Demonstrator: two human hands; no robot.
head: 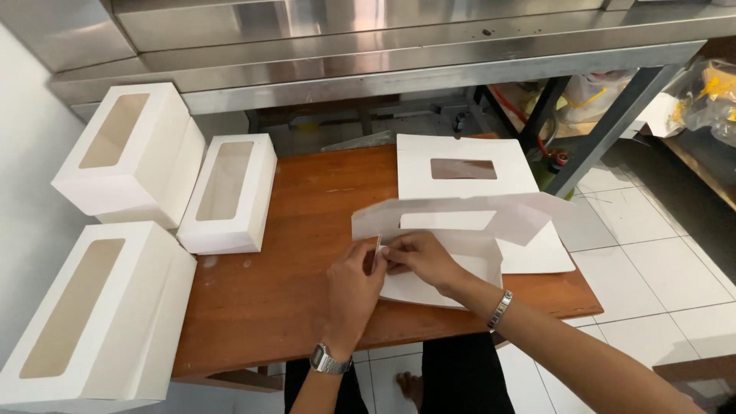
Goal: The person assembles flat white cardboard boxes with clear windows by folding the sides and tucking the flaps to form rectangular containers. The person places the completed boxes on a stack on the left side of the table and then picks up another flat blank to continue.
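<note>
1. Cardboard box blank (pixel 460 230), white and half folded, lies on the wooden table (pixel 268 299).
2. Left hand (pixel 354 287) and right hand (pixel 418 259) pinch its flap together.
3. Three finished window boxes (pixel 230 192) stand at the left.

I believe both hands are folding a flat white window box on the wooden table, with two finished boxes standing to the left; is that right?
Not quite: the head view shows three finished window boxes on the left, not two. The rest holds: the left hand and right hand work on the flat white window box on the wooden table.
</note>
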